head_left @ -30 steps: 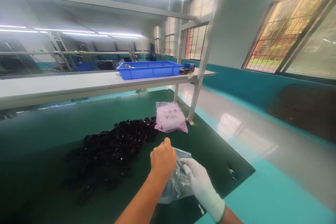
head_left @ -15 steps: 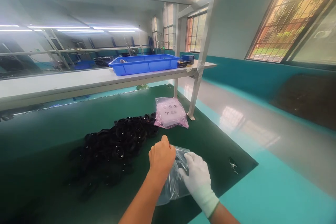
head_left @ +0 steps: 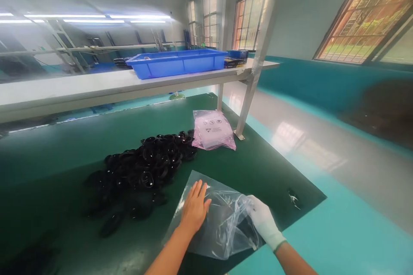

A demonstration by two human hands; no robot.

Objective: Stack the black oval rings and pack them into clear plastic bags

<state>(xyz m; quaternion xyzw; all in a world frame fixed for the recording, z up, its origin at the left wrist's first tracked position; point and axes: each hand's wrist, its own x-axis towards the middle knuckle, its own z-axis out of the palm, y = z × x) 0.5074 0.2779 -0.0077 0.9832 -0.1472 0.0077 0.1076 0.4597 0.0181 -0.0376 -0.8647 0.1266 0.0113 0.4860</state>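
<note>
A clear plastic bag (head_left: 222, 223) lies spread on the green table mat (head_left: 251, 167) near its front edge. My left hand (head_left: 194, 207), bare, lies flat on the bag's left part with its fingers stretched out. My right hand (head_left: 263, 219), in a white glove, is at the bag's right edge, partly behind the plastic, with its fingers closed on the film. A heap of several black ring-shaped parts (head_left: 145, 169) lies just left of and beyond the bag.
A pink anti-static bag (head_left: 213, 129) lies behind the heap beside a shelf leg (head_left: 250, 94). Above, a white shelf (head_left: 97, 90) carries a blue tray (head_left: 177, 62) and small boxes (head_left: 237, 56). The mat's right edge drops to a teal floor (head_left: 322, 232).
The bag, held bunched up between both hands, now lies spread flat on the mat. My left hand opened and pressed down on it; my right hand moved to its right edge.
</note>
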